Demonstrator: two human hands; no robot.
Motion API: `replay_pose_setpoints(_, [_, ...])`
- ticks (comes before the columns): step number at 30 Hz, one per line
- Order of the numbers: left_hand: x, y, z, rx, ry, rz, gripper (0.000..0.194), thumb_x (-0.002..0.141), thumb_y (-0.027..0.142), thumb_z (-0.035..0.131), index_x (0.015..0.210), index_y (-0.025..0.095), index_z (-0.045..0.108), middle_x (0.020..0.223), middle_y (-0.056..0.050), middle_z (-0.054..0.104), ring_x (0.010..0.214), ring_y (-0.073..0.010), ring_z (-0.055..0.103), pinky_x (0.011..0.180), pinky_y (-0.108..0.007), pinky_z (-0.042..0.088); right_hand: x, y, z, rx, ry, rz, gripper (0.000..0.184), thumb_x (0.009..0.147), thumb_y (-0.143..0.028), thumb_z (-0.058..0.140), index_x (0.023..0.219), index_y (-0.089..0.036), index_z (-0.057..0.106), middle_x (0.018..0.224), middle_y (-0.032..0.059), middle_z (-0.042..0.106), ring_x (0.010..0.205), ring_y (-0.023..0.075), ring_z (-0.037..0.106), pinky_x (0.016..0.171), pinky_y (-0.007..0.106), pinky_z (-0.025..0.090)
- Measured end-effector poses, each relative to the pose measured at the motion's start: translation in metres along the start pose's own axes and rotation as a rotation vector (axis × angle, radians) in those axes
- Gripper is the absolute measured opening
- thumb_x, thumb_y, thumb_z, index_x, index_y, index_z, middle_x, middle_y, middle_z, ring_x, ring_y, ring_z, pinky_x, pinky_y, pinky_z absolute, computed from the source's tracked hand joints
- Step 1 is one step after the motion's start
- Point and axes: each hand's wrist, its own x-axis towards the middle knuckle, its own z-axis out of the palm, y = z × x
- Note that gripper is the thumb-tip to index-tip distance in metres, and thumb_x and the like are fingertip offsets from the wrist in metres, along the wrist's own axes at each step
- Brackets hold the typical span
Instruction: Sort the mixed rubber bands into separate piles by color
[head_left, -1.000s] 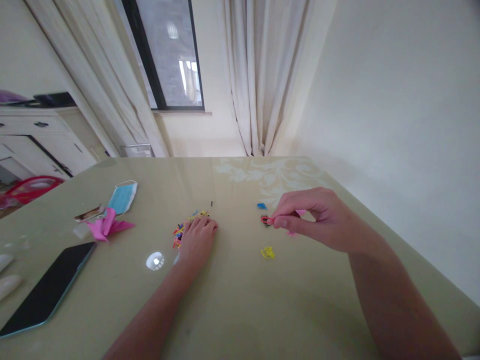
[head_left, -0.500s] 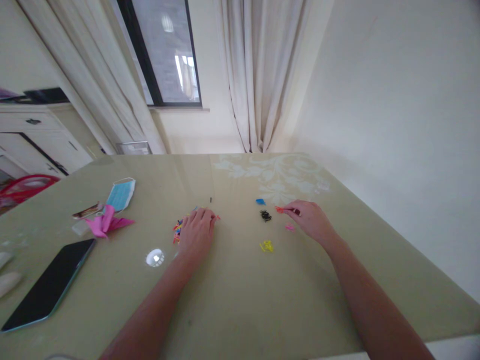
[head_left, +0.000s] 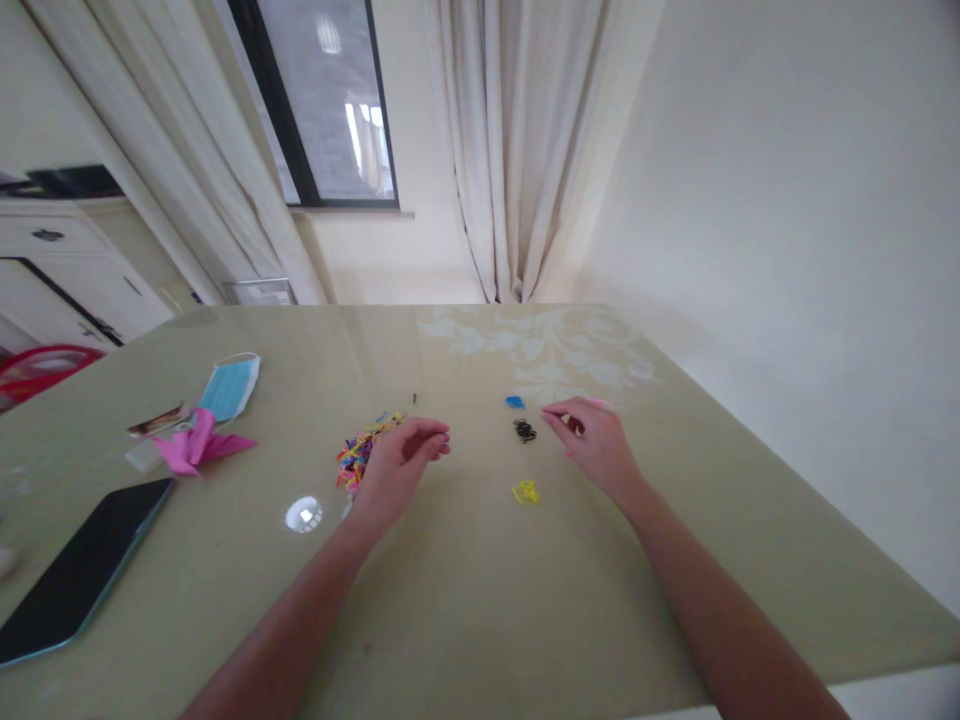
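In the head view, a mixed heap of tiny coloured pieces like rubber bands (head_left: 358, 452) lies on the table, partly behind my left hand (head_left: 397, 462). That hand is closed in a pinch just right of the heap; whatever its fingertips hold is too small to name. My right hand (head_left: 596, 445) also pinches, thumb against forefinger, beside a small black pile (head_left: 525, 431). What it grips, if anything, cannot be made out. A small blue pile (head_left: 515, 402) sits behind the black one, and a yellow pile (head_left: 526, 492) is nearer me. A bit of pink (head_left: 600, 402) shows behind my right hand.
Left on the table (head_left: 465, 620) are a dark-screened phone or tablet (head_left: 86, 565), a pink folded-paper figure (head_left: 199, 445), a blue face mask (head_left: 231, 388) and a shiny round spot (head_left: 304, 514). One dark speck (head_left: 415, 398) lies behind the heap. A wall (head_left: 810, 250) borders the right side.
My left hand has lifted and turned off the heap, uncovering more of it. My right hand has shifted slightly left, and the orange and pink piles near it are now hidden.
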Motion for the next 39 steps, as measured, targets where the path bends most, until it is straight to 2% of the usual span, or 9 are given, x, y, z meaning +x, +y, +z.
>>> replay_pose_setpoints(5, [-0.01, 0.008, 0.018, -0.248, -0.128, -0.219, 0.043, 0.078, 0.054, 0.08, 0.097, 0.017, 0.068, 0.094, -0.01, 0.082, 0.079, -0.0207, 0.077, 0.069, -0.03, 0.056, -0.019, -0.052, 0.028, 0.201, -0.051, -0.177, 0.031, 0.101, -0.047, 0.066, 0.114, -0.02, 0.074, 0.093, 0.0066, 0.075, 0.064, 0.0139, 0.06, 0.068, 0.028, 0.052])
replay_pose_setpoints(10, [-0.016, 0.009, 0.026, -0.239, -0.167, -0.263, 0.045, 0.076, 0.055, 0.082, 0.096, 0.017, 0.069, 0.087, -0.008, 0.081, 0.075, -0.0206, 0.077, 0.061, -0.025, 0.049, -0.031, -0.065, 0.044, 0.211, -0.097, -0.289, 0.023, 0.106, -0.039, 0.06, 0.105, -0.021, 0.075, 0.087, 0.005, 0.074, 0.069, 0.0145, 0.063, 0.067, 0.027, 0.049])
replay_pose_setpoints(14, [-0.016, 0.008, 0.027, -0.218, -0.172, -0.254, 0.044, 0.078, 0.055, 0.08, 0.097, 0.016, 0.07, 0.086, -0.008, 0.08, 0.074, -0.0198, 0.076, 0.059, -0.024, 0.047, -0.03, -0.066, 0.042, 0.236, -0.098, -0.269, 0.023, 0.107, -0.035, 0.058, 0.103, -0.022, 0.077, 0.084, 0.0046, 0.074, 0.07, 0.0147, 0.063, 0.068, 0.027, 0.049])
replay_pose_setpoints(18, [-0.014, 0.01, 0.024, -0.16, -0.182, -0.194, 0.046, 0.087, 0.058, 0.069, 0.106, 0.016, 0.072, 0.099, -0.011, 0.081, 0.067, -0.0154, 0.069, 0.054, -0.024, 0.044, -0.022, -0.071, 0.023, 0.424, -0.016, -0.115, 0.016, 0.101, -0.032, 0.067, 0.097, -0.021, 0.079, 0.076, 0.0021, 0.071, 0.063, 0.0131, 0.058, 0.059, 0.025, 0.046])
replay_pose_setpoints(23, [-0.007, -0.002, 0.007, 0.347, -0.024, 0.047, 0.035, 0.097, 0.048, 0.057, 0.109, 0.021, 0.075, 0.096, -0.008, 0.08, 0.076, -0.0202, 0.068, 0.071, -0.033, 0.054, -0.014, -0.072, -0.011, 0.688, 0.196, 0.0, 0.008, 0.094, -0.029, 0.075, 0.096, -0.023, 0.081, 0.079, 0.0026, 0.073, 0.063, 0.0125, 0.059, 0.054, 0.024, 0.045])
replay_pose_setpoints(26, [-0.004, -0.017, -0.003, 0.824, 0.061, 0.264, 0.03, 0.101, 0.033, 0.053, 0.12, 0.024, 0.074, 0.122, -0.01, 0.077, 0.114, -0.0295, 0.067, 0.1, -0.045, 0.05, -0.014, -0.072, -0.019, 0.753, 0.221, -0.006, 0.008, 0.094, -0.027, 0.076, 0.098, -0.024, 0.082, 0.077, 0.0022, 0.072, 0.06, 0.0114, 0.057, 0.051, 0.023, 0.043])
replay_pose_setpoints(29, [-0.003, -0.029, -0.006, 1.111, 0.022, 0.281, 0.037, 0.101, 0.023, 0.05, 0.132, 0.025, 0.07, 0.141, -0.011, 0.069, 0.129, -0.0339, 0.06, 0.108, -0.052, 0.044, -0.017, -0.074, -0.02, 0.765, 0.202, -0.016, 0.009, 0.093, -0.029, 0.077, 0.097, -0.024, 0.083, 0.075, 0.0028, 0.072, 0.059, 0.0114, 0.056, 0.05, 0.024, 0.043])
replay_pose_setpoints(34, [-0.002, -0.031, -0.004, 1.19, -0.125, 0.275, 0.041, 0.097, 0.01, 0.047, 0.123, 0.026, 0.073, 0.133, -0.011, 0.073, 0.124, -0.0318, 0.064, 0.106, -0.051, 0.043, -0.018, -0.07, -0.017, 0.698, 0.199, 0.022, 0.018, 0.093, -0.04, 0.075, 0.096, -0.023, 0.083, 0.076, 0.0048, 0.072, 0.061, 0.0145, 0.06, 0.049, 0.025, 0.045])
replay_pose_setpoints(39, [0.001, -0.025, -0.003, 1.163, -0.171, 0.284, 0.033, 0.092, 0.007, 0.05, 0.105, 0.023, 0.076, 0.111, -0.012, 0.076, 0.109, -0.031, 0.067, 0.099, -0.045, 0.045, 0.008, -0.034, -0.007, 0.396, 0.124, 0.07, 0.022, 0.097, -0.04, 0.068, 0.1, -0.022, 0.08, 0.078, 0.0047, 0.075, 0.065, 0.0167, 0.065, 0.057, 0.027, 0.051])
